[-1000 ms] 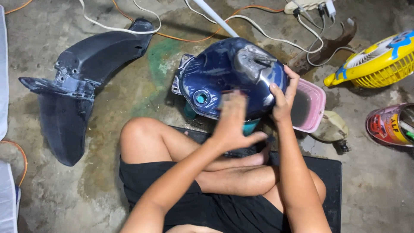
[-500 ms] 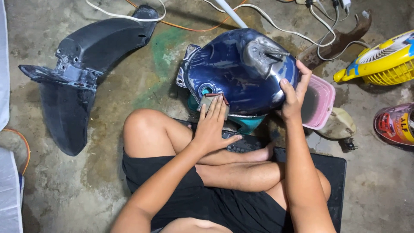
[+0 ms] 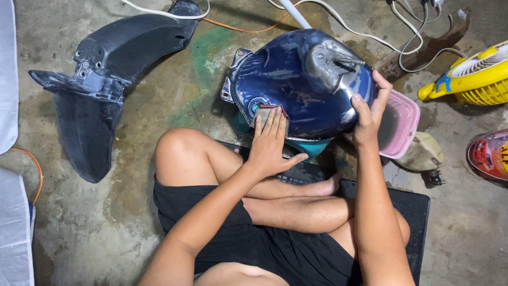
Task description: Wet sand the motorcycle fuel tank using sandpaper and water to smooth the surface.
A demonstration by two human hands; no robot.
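Note:
A dark blue motorcycle fuel tank (image 3: 296, 79) rests on a teal support (image 3: 309, 147) on the concrete floor in front of my crossed legs. My left hand (image 3: 272, 143) lies flat on the tank's near side, fingers together, pressing a small brownish sheet of sandpaper (image 3: 271, 110) against the wet paint next to the round filler opening (image 3: 256, 106). My right hand (image 3: 368, 111) grips the tank's right edge, thumb on top. A bare grey patch (image 3: 330, 61) shows on the tank's upper right.
A black motorcycle fender (image 3: 103, 85) lies on the floor to the left. A pink tub (image 3: 400, 124) stands right of the tank. A yellow fan (image 3: 476, 77) and a red object (image 3: 489, 153) sit at the right. White cables (image 3: 344, 26) run along the top. I sit on a black mat (image 3: 407, 209).
My left hand has come down from the air onto the tank's near side and now presses the sandpaper there. My right hand keeps its hold on the tank's right edge.

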